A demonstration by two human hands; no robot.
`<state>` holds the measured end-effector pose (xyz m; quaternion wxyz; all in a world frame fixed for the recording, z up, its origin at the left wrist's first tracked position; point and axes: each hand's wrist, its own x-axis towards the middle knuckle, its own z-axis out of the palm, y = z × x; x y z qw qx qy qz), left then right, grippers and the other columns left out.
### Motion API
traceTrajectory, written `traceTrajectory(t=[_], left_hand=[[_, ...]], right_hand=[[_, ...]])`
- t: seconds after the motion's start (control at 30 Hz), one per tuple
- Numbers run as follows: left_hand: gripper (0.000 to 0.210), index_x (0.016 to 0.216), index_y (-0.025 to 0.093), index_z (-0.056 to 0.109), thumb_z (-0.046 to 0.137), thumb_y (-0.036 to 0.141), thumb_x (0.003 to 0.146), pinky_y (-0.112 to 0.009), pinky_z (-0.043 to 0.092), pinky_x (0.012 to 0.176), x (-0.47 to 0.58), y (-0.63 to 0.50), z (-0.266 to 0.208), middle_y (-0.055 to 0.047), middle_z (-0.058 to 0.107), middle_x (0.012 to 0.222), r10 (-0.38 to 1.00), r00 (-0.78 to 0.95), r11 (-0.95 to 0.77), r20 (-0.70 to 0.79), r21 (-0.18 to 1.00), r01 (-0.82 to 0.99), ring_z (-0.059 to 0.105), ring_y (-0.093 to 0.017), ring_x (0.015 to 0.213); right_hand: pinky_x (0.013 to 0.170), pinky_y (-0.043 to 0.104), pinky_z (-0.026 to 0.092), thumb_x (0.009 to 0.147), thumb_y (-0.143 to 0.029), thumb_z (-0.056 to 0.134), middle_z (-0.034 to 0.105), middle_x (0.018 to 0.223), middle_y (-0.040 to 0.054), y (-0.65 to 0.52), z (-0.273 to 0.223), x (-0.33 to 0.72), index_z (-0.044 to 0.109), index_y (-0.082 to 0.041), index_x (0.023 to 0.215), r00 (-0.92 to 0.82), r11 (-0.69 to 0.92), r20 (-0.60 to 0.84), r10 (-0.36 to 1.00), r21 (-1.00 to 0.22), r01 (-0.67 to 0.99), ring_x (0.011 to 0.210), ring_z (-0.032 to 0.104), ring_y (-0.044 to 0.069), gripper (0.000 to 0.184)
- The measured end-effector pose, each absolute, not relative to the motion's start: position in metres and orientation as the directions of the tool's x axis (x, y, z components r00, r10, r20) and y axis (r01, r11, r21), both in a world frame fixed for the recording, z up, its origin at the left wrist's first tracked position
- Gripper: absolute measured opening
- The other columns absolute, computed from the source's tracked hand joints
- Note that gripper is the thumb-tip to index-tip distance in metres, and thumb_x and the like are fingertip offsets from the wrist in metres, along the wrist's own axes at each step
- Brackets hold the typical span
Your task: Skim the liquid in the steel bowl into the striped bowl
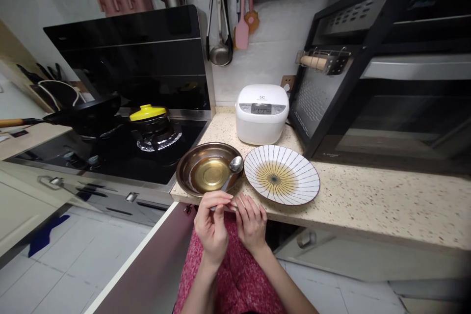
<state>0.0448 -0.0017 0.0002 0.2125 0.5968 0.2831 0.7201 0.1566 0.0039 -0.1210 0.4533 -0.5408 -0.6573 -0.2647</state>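
My left hand is raised in front of the round metal basin, its fingers curled and pressed together. Close against its fingertips is my right hand, also closed, at the counter's front edge. Whatever the fingers pinch between the two hands is too small to make out. A metal spoon leans at the basin's right side; its handle runs down behind my left fingers, which partly hide it. Shallow yellowish liquid covers the basin's bottom. To the right lies a white plate with dark radiating lines and a yellowish wet-looking middle.
A white rice cooker stands behind the plate. On the left, the gas stove bears a yellow-lidded pot and a wok. A large black oven occupies the right. An open cabinet door juts out at the lower left.
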Motion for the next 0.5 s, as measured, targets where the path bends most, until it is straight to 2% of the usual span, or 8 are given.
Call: traceTrajectory(t=[0.27, 0.5], left_hand=[[0.016, 0.095, 0.019, 0.066, 0.052, 0.016, 0.103, -0.027, 0.057, 0.080, 0.056, 0.002, 0.005, -0.005, 0.070, 0.093, 0.594, -0.082, -0.798, 0.800, 0.599, 0.070, 0.068, -0.016, 0.088], [0.014, 0.097, 0.017, 0.065, 0.053, 0.013, 0.102, -0.026, 0.057, 0.079, 0.057, 0.005, 0.008, -0.005, 0.072, 0.090, 0.467, 0.080, -0.883, 0.881, 0.461, 0.087, 0.070, -0.015, 0.085]], right_hand=[[0.115, 0.034, 0.031, 0.102, -0.022, 0.045, 0.077, 0.116, 0.0077, 0.005, -0.122, 0.155, 0.062, -0.022, 0.133, 0.018, 0.249, 0.895, 0.445, -0.143, 0.958, 0.122, 0.064, 0.018, 0.035], [0.113, 0.033, 0.033, 0.102, -0.022, 0.042, 0.075, 0.115, 0.0073, 0.006, -0.124, 0.157, 0.061, -0.022, 0.129, -0.030, 0.246, 0.900, 0.434, -0.087, 0.965, 0.131, 0.055, 0.018, 0.033]])
